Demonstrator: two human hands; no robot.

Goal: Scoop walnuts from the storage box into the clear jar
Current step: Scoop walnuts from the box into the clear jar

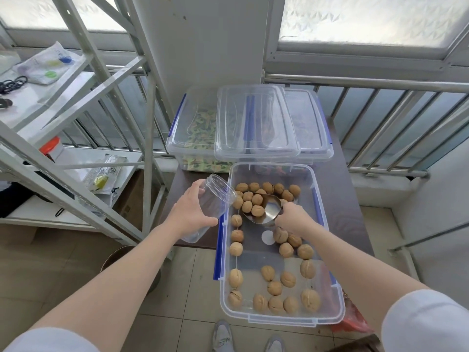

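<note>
An open clear storage box [327, 252] with blue clips sits on a dark table and holds several walnuts [274, 288] scattered over its floor. My left hand [189, 212] grips a clear empty jar [215, 196], tilted with its mouth toward the box's left wall. My right hand [291, 219] holds the handle of a metal scoop [270, 208] inside the box. The scoop's bowl lies among a cluster of walnuts at the far end and looks empty.
Two lidded clear boxes [200, 128] stand behind the storage box, with a loose lid [256, 123] resting on top. A white metal shelf frame [83, 138] rises at the left. A railing [380, 85] and windows run along the back. My shoes [223, 336] are on the tiled floor below.
</note>
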